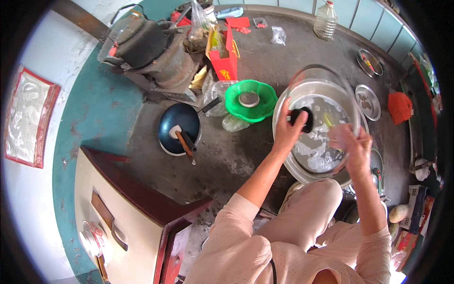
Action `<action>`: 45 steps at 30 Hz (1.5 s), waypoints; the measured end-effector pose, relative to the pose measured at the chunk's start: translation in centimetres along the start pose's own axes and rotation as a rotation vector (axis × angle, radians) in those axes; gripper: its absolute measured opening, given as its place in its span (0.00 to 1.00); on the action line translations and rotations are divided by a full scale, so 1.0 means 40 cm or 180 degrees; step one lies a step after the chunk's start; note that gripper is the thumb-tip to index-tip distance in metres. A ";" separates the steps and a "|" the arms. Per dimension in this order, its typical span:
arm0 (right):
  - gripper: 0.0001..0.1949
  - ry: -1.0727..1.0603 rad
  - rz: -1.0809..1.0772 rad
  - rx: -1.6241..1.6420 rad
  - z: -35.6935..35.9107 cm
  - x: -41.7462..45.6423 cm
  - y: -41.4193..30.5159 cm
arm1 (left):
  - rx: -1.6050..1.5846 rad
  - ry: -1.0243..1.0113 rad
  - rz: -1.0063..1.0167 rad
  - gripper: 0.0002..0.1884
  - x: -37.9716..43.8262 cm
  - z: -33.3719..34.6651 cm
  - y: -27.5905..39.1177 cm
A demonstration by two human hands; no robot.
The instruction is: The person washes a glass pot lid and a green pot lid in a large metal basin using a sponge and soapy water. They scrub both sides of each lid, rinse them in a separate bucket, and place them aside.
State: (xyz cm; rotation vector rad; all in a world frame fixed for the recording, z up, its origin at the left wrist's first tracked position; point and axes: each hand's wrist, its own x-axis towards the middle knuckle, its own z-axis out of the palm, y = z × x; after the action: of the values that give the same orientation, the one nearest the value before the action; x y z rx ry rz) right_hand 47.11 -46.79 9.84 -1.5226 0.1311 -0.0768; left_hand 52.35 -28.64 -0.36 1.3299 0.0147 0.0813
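Note:
A clear glass pot lid [321, 168] with a black knob [308, 120] is held tilted above a wide metal basin [283, 156]. My left hand [289, 126] grips the lid, its thumb by the knob. At the lid's right side is my right hand [354, 145], with bent, motion-blurred fingers; whether they pinch the rim or hold something is unclear. Through the glass I see cloudy water [312, 142] with white suds in the basin. A yellow-green item [328, 120] shows there too, too blurred to name.
Left of the basin stands a green plastic basket [232, 97] containing a round object. Beyond it lies a dark wok [170, 119] with a spatula [182, 140]. Metal bowls [369, 103] sit at right. A table [120, 209] fills the lower left, and a stove [173, 72] the upper left.

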 end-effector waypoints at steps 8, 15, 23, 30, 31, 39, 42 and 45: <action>0.14 -0.0906 0.0303 0.0362 0.263 -0.095 -0.020 | 0.1386 0.1418 0.0638 0.22 -0.134 -0.204 0.123; 0.44 -0.1613 0.0324 0.0038 0.235 0.024 0.020 | 0.1197 0.1993 0.0584 0.17 0.009 -0.596 0.094; 0.22 0.0148 0.1332 -0.0993 -0.242 0.060 0.266 | 0.2632 0.2996 -0.0550 0.24 0.211 -1.049 -0.100; 0.20 0.0268 0.1963 -0.1422 -0.311 -0.003 0.367 | 0.3512 0.3354 -0.1025 0.28 0.265 -1.299 -0.282; 0.20 0.0235 0.2021 -0.1520 -0.300 0.000 0.373 | 0.3522 0.3323 -0.1097 0.28 0.267 -1.306 -0.283; 0.18 0.0053 0.2365 -0.1918 -0.236 0.032 0.421 | 0.3751 0.3504 -0.1160 0.34 0.307 -1.516 -0.372; 0.19 -0.0015 0.2433 -0.1987 -0.233 0.034 0.418 | 0.3862 0.3501 -0.1161 0.34 0.331 -1.511 -0.420; 0.19 -0.0074 0.2443 -0.1951 -0.229 0.036 0.422 | 0.3797 0.3551 -0.1234 0.35 0.357 -1.512 -0.436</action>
State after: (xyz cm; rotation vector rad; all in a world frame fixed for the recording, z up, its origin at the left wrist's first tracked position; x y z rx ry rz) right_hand 46.78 -55.25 -7.46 -1.9770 0.7639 0.6447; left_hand 64.00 26.82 -31.22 2.2560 1.4499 0.5348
